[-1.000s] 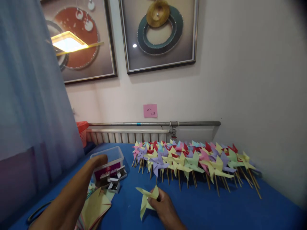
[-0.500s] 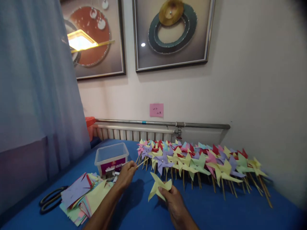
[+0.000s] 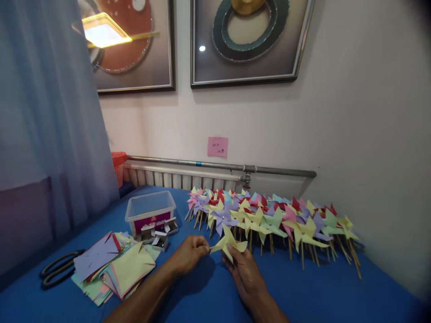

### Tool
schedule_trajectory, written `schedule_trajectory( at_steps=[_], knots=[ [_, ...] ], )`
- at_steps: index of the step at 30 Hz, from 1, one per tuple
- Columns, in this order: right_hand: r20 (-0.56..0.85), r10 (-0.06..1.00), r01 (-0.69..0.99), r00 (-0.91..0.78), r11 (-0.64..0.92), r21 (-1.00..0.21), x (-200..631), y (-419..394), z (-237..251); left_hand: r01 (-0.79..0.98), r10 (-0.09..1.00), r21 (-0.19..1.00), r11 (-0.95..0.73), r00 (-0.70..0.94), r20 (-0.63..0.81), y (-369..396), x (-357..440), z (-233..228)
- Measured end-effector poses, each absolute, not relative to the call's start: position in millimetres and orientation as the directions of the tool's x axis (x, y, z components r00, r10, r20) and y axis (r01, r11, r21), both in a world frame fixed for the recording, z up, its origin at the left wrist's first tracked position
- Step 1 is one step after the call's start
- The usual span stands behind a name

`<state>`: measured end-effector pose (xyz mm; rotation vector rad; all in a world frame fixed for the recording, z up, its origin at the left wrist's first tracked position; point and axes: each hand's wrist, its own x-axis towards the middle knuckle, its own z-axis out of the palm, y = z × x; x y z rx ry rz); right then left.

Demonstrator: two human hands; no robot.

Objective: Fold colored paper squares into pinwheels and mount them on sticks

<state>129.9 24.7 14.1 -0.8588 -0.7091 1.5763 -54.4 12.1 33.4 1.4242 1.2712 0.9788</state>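
Note:
My right hand (image 3: 243, 270) holds a folded yellow paper pinwheel (image 3: 229, 242) from below, just above the blue table (image 3: 303, 291). Beside it, my left hand (image 3: 191, 254) is pinched shut at the pinwheel's left edge. It grips a thin wooden stick, of which only a short tip shows between the fingers and the paper. Both hands meet near the middle of the table's front. Right behind them, several finished pinwheels on sticks (image 3: 269, 220) lie in rows in mixed colours.
A clear plastic box (image 3: 150, 211) stands at the left, with small open metal-coloured boxes (image 3: 159, 237) in front of it. A stack of cut coloured paper squares (image 3: 114, 269) and black scissors (image 3: 55, 271) lie further left. Behind are a curtain (image 3: 43, 134), a radiator pipe (image 3: 218, 166) and an orange basket (image 3: 117, 167).
My left hand left the plastic box, came back with a thin stick and now meets the pinwheel. My right hand lifted the pinwheel slightly. The view tilted down.

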Motion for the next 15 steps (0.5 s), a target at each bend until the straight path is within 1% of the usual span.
schedule_trajectory(
  at_steps=[10, 15],
  knots=[
    [-0.166, 0.985, -0.555, -0.045, -0.163, -0.815, 128.0, 24.9, 15.7, 0.244, 0.988, 0.969, -0.037, 0.152, -0.001, 7.3, -50.0, 37.2],
    [-0.158, 0.986, -0.537, -0.049, -0.159, -0.828, 129.6, 24.1, 16.6, 0.281, 0.993, 0.958, -0.061, 0.117, 0.029, 7.5, -48.3, 35.2]
  ],
)
